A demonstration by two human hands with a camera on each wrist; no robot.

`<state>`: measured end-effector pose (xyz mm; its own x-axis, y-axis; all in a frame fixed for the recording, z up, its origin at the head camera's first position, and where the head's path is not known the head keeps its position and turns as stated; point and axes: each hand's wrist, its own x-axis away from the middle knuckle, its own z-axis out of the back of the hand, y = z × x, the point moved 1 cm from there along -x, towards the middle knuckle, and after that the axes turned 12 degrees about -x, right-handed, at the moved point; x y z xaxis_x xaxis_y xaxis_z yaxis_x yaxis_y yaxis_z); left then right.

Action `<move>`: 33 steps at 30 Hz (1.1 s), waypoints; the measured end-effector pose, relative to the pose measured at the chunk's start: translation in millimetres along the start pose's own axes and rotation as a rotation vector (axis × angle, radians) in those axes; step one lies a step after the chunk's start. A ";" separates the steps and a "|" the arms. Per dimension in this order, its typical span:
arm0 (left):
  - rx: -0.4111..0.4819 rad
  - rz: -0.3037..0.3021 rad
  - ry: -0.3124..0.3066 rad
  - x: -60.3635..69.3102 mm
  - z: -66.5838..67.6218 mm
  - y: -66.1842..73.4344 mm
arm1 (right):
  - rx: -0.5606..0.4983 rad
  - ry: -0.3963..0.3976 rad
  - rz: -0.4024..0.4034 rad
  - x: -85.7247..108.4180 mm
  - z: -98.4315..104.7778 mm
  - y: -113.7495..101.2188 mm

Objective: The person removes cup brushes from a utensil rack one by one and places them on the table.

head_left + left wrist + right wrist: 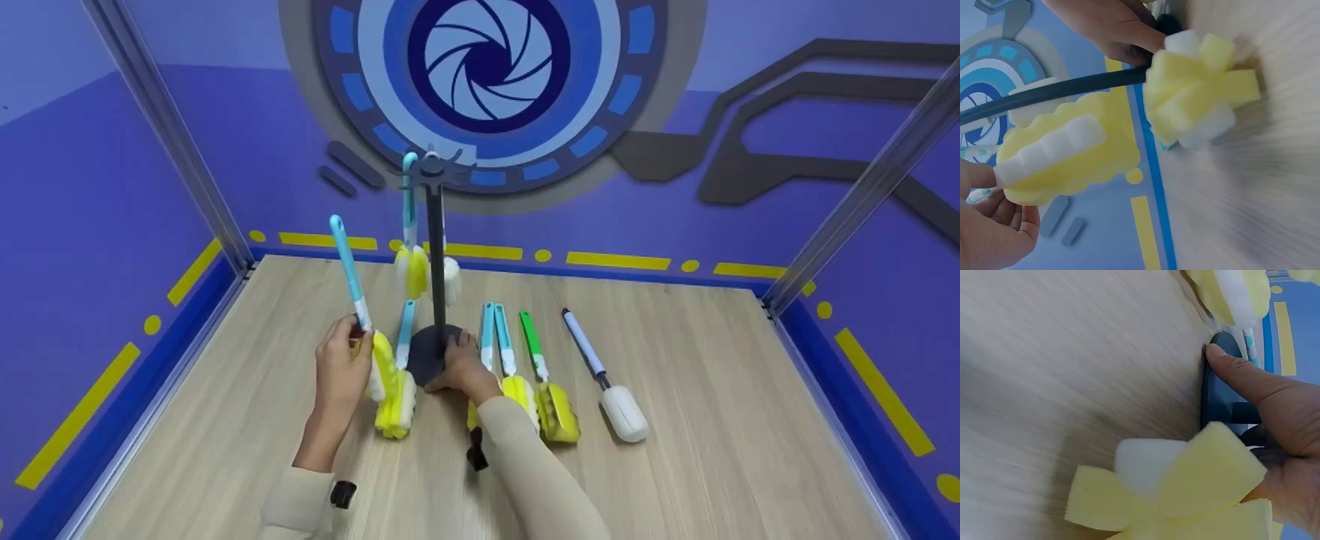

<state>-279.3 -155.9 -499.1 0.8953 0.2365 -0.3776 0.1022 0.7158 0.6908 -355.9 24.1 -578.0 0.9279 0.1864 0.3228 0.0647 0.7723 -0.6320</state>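
My left hand (343,367) pinches a sponge bottle brush (347,262) low on its light-blue handle. The brush stands nearly upright left of a black hanging stand (436,255), its yellow-and-white sponge head (1061,149) beside the palm. My right hand (466,371) grips the stand's round base (1221,385), thumb on the disc near its edge and the other fingers partly hidden. From the stand's top hooks hang a blue-handled brush (409,199) with a yellow-and-white head and another with a white head (451,282). A further blue-handled brush (395,409) lies between my left hand and the base.
Right of the stand lie two blue-handled brushes, one with its handle (503,341) fully visible, the other partly under my right arm. Beyond them are a green-handled brush (557,412) and a lilac-handled brush with a white head (624,414). Blue printed walls enclose the wooden table (720,420).
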 end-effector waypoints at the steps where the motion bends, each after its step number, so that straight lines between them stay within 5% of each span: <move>1: -0.003 0.011 -0.008 -0.1 0.5 -2.4 | -0.002 -0.001 -0.006 -0.4 -0.5 -0.4; 8: -0.013 0.060 -0.036 -1.6 0.1 -14.5 | -0.032 -0.007 -0.048 -0.3 1.1 -0.9; 24: -0.055 0.062 -0.040 0.8 2.7 -34.4 | -0.023 -0.006 -0.024 0.7 1.0 -0.6; 33: -0.104 0.136 -0.122 -4.2 0.8 -42.9 | -0.011 -0.003 -0.015 1.4 1.2 -0.4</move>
<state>-287.1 -188.1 -526.7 0.9443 0.2590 -0.2032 -0.0630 0.7480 0.6607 -355.0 24.8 -576.5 0.9259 0.1766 0.3340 0.0826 0.7681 -0.6350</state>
